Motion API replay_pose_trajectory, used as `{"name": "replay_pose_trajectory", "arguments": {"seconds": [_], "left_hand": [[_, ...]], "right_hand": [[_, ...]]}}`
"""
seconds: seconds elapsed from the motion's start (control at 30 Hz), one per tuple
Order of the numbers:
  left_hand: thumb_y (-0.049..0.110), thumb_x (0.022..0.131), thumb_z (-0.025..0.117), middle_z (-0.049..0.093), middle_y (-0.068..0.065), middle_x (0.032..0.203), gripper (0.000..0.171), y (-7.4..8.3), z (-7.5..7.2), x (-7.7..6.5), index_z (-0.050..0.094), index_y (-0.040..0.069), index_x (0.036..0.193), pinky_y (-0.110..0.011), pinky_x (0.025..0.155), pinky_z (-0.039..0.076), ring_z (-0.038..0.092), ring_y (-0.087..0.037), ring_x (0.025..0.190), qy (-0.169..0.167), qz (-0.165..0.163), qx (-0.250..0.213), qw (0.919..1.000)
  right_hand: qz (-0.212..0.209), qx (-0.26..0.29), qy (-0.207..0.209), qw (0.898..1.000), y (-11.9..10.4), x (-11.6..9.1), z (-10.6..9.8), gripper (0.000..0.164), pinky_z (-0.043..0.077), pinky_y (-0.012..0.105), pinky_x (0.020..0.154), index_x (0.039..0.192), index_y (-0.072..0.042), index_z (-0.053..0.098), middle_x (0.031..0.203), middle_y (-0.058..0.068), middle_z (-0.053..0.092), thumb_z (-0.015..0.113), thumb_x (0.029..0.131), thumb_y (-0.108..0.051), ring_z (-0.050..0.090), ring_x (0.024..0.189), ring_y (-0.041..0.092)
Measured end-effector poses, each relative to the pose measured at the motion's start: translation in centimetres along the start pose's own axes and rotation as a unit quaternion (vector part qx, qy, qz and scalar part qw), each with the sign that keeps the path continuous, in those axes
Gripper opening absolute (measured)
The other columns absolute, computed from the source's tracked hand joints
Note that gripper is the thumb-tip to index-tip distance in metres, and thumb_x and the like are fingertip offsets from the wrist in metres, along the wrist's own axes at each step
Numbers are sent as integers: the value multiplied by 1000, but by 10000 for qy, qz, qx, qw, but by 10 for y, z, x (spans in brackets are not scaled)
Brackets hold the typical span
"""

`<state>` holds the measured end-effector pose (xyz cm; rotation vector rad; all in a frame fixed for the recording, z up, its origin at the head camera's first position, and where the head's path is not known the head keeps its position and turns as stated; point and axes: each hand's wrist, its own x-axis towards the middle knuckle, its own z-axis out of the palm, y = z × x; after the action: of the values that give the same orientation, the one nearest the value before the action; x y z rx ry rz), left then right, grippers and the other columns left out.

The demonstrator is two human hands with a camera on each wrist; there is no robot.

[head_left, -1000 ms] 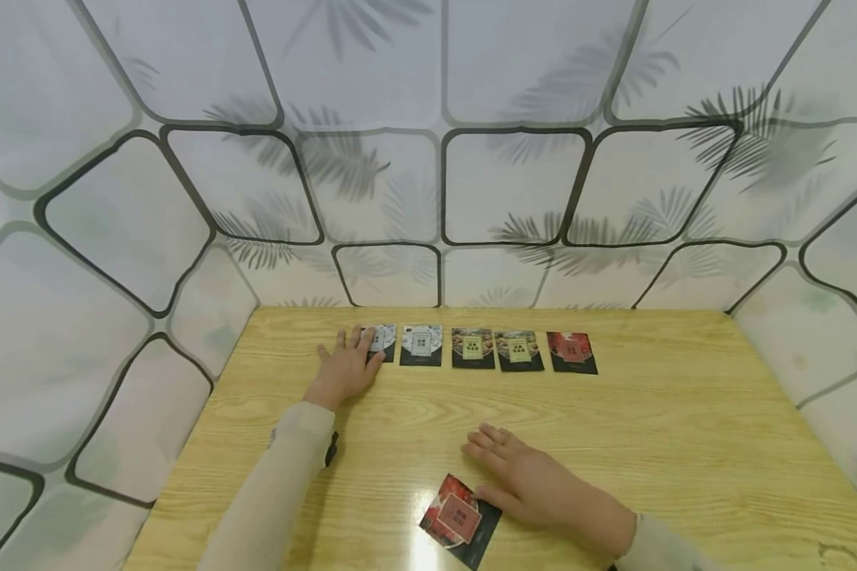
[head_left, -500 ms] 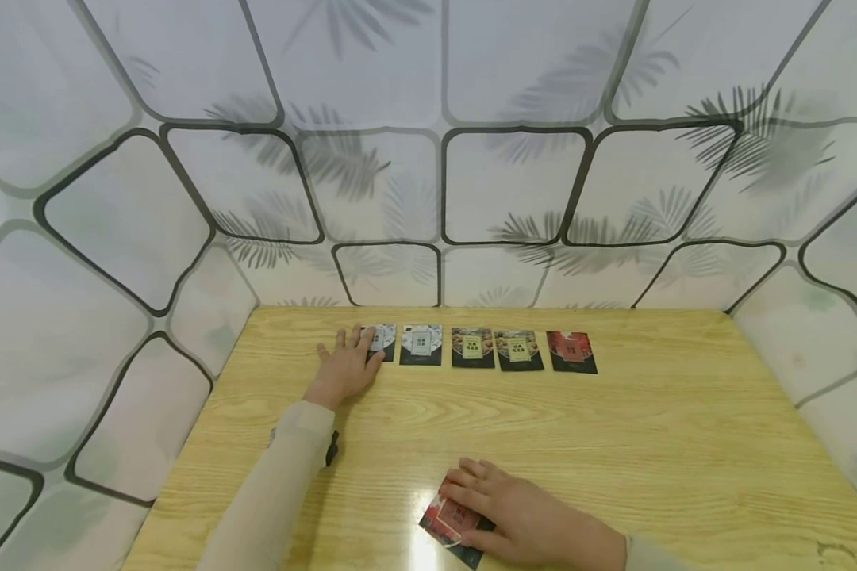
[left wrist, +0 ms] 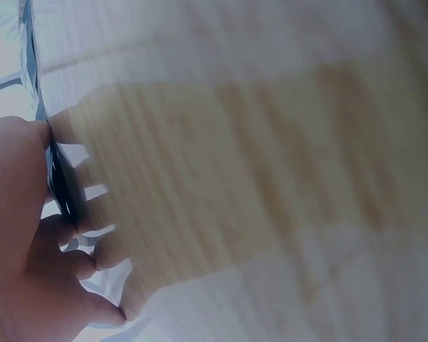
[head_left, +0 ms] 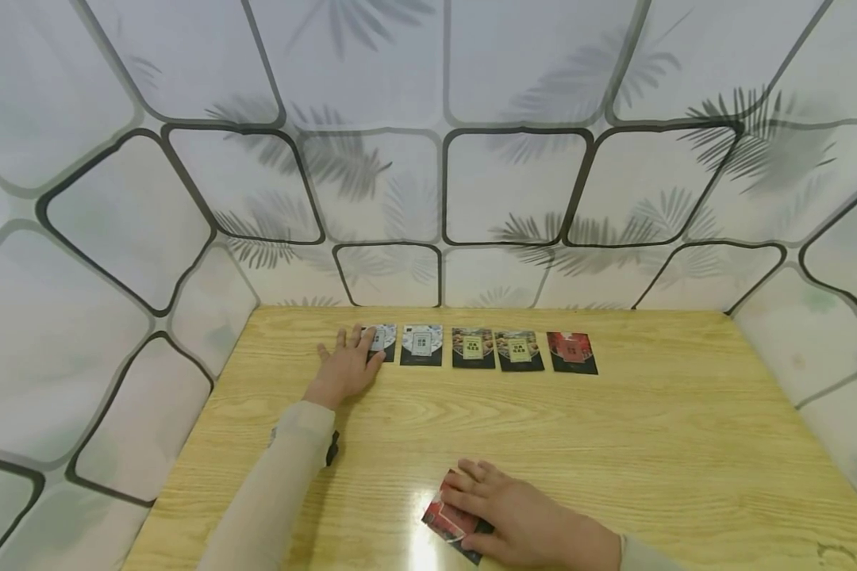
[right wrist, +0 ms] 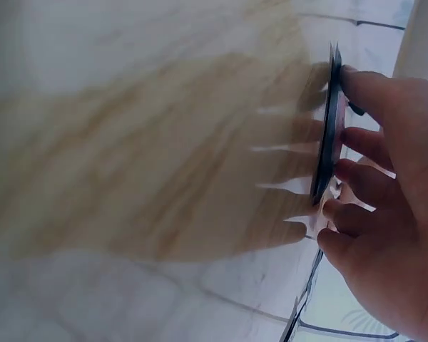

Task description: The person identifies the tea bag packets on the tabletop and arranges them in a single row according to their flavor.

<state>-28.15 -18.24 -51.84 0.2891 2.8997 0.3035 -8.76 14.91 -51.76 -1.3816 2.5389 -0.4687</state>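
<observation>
My left hand (head_left: pixel 345 369) rests on the leftmost packet (head_left: pixel 385 339), a flat white-and-black sachet at the back of the table, its fingers spread and covering its left part. In the left wrist view that packet (left wrist: pixel 62 182) shows edge-on, under the thumb. Near the front, my right hand (head_left: pixel 517 511) lies over a tilted red-and-black packet (head_left: pixel 437 517), hiding much of its right side. Seen from the right wrist, the thumb and fingertips touch the top face of this packet (right wrist: pixel 329 135), which lies on the tabletop.
Along the back of the wooden table (head_left: pixel 657 444) runs a row of packets: another white-and-black one (head_left: pixel 421 346), two yellow-and-brown ones, the nearer to the left (head_left: pixel 473 349), and a red-and-black one (head_left: pixel 572 353) at the right. A patterned fabric wall (head_left: pixel 514 186) encloses the back and sides.
My right hand has moved left and toward the front, from beside the red-and-black packet onto it. That packet has barely shifted. The left hand stays in place.
</observation>
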Motion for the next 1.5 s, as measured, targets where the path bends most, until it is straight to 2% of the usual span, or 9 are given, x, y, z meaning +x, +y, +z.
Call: {"name": "replay_pose_trajectory", "arguments": {"seconds": [0.33,0.53,0.7,1.03,1.33,1.5], "left_hand": [[51,114,29,8,-20,177,70,-1,0,0,14,14,171,-86,118,10,7,-53,161,9,13,-12,10000],[51,114,30,8,-20,177,70,-1,1,0,14,14,172,-86,118,9,6,-53,161,25,26,-25,10000],[51,114,30,8,-20,177,70,-1,2,0,13,15,172,-86,118,9,6,-53,161,18,14,-22,10000],[50,114,31,9,-21,177,70,-1,1,-2,15,14,171,-87,117,9,8,-54,160,29,14,-80,10000],[51,114,31,10,-21,177,70,1,0,-2,15,14,171,-86,117,9,8,-53,160,49,17,-65,10000],[51,114,31,10,-21,176,70,1,0,-2,15,13,171,-87,117,10,9,-54,160,66,40,-39,10000]], "right_hand": [[530,-153,189,9983,7,1,-6,61,44,55,120,160,-16,49,164,7,49,50,110,-51,43,154,37],[875,-28,210,9959,15,0,-10,62,40,56,122,159,-14,49,165,9,47,54,109,-49,40,155,37],[1082,103,232,9938,23,-2,-13,63,38,57,123,160,-14,48,166,10,46,56,108,-48,38,156,37],[1431,-29,449,9887,34,-8,-19,63,36,59,124,157,-6,51,162,15,50,63,106,-42,39,155,40],[1793,108,629,9817,44,-18,-23,62,33,62,125,157,-7,51,163,19,48,61,107,-42,36,156,43],[1957,139,662,9783,50,-22,-24,61,34,62,124,157,-8,52,163,17,48,62,107,-42,39,155,42]]}}
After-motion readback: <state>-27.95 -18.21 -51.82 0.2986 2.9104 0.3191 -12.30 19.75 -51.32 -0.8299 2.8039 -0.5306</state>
